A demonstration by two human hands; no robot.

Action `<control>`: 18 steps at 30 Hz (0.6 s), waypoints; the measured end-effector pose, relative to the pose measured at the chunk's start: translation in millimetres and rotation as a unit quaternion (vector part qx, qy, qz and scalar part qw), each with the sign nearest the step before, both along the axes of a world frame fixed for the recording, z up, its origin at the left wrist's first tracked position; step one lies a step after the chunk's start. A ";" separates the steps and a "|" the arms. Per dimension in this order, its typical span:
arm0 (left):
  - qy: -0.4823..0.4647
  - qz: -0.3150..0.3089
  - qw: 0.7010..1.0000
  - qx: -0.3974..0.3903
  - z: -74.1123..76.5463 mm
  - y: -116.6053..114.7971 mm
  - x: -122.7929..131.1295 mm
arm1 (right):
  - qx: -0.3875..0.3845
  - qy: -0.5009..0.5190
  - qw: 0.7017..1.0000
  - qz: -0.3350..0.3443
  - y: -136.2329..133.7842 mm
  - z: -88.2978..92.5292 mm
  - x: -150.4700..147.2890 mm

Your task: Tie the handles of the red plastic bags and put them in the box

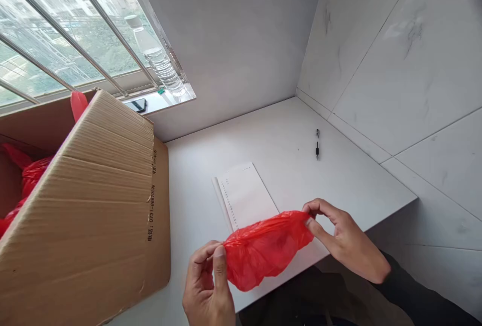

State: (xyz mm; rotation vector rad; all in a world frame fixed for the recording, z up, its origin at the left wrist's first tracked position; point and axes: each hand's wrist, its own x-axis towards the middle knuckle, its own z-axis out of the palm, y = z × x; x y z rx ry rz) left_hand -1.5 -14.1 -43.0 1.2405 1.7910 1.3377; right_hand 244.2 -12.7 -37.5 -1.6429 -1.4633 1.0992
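A thin red plastic bag is stretched between my two hands, above the front edge of the white table. My left hand pinches its left end between thumb and fingers. At its right end, my right hand grips the plastic the same way. The bag hangs bunched and covers the lower part of an open notepad with a column of small printed marks along its left side.
On the left stands a large open cardboard box with red plastic bags inside. A black pen and its cap lie near the right wall. The windowsill holds a water bottle and a phone.
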 end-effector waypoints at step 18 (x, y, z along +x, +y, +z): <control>-0.024 0.037 0.997 0.067 16.8 -1.9 -5.4 | 0.083 0.099 0.981 -0.144 -4.2 1.7 -1.8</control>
